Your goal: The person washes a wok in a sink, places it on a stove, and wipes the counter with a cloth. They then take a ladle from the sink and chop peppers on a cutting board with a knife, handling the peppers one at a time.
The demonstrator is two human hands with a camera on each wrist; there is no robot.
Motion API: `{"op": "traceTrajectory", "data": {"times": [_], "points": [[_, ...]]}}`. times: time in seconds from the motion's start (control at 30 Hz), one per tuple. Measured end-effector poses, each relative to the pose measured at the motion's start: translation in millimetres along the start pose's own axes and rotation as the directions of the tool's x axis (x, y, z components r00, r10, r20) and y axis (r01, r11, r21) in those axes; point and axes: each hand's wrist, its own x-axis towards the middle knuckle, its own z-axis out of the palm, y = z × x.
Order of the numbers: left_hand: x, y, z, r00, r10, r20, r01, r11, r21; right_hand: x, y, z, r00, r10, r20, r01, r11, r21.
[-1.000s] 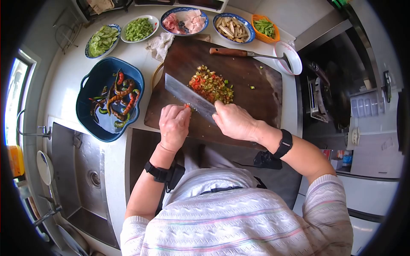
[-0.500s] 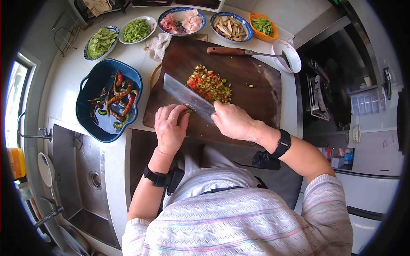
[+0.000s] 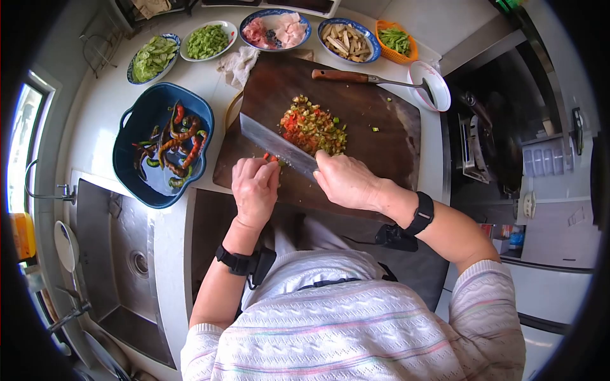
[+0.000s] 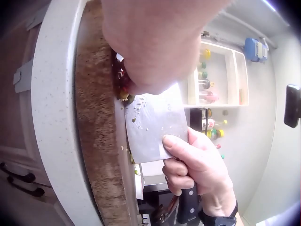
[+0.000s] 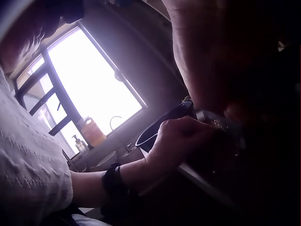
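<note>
My right hand [image 3: 346, 180] grips the black handle of a cleaver [image 4: 157, 127], thumb on the blade; bits of pepper stick to the steel. On the near left part of the brown cutting board [image 3: 375, 171], my left hand [image 3: 255, 190] pinches a piece of red and green pepper [image 3: 272, 157] with curled fingers close beside the blade. Beyond the cleaver lies a pile of chopped red and green pepper [image 3: 311, 127]. In the left wrist view the left hand hides most of the pepper piece.
A blue basin [image 3: 121, 159] with several whole peppers stands left of the board, above the sink [image 3: 121, 273]. Dishes of greens, meat [image 3: 289, 30] and pale strips [image 3: 346, 43] line the back. A wooden-handled spatula [image 3: 343, 77] crosses the board's far edge to a white bowl [image 3: 438, 82].
The left fingers have shifted on the pepper piece and drawn together again after spreading half a second ago. The cleaver has moved slightly left.
</note>
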Motion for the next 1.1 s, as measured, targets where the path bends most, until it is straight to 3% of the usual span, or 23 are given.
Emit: {"op": "traceTrajectory", "data": {"times": [0.17, 0.37, 0.57, 0.8, 1.1], "points": [[3, 2, -2, 0.999, -0.039, -0.028, 0.041, 0.995, 0.091, -3, 1, -6, 1.0, 0.003, 0.019, -0.003, 1.0, -0.01], [-3, -3, 5, 0.998, -0.055, -0.024, 0.054, 0.998, -0.041, -13, 0, -14, 0.999, 0.035, 0.036, -0.034, 0.999, -0.014], [0, 0, 3, 0.999, -0.036, -0.011, 0.036, 0.999, -0.02, -3, -6, -4, 0.997, 0.046, 0.065, -0.043, 0.998, -0.037], [-1, -1, 1, 0.998, -0.062, -0.011, 0.062, 0.996, -0.06, -7, -3, -11, 1.0, 0.005, 0.003, -0.006, 1.0, 0.015], [-1, 2, -4, 1.0, 0.02, -0.011, -0.021, 0.999, -0.041, -3, 5, 0, 1.0, 0.002, 0.001, -0.002, 1.0, 0.019]]}}
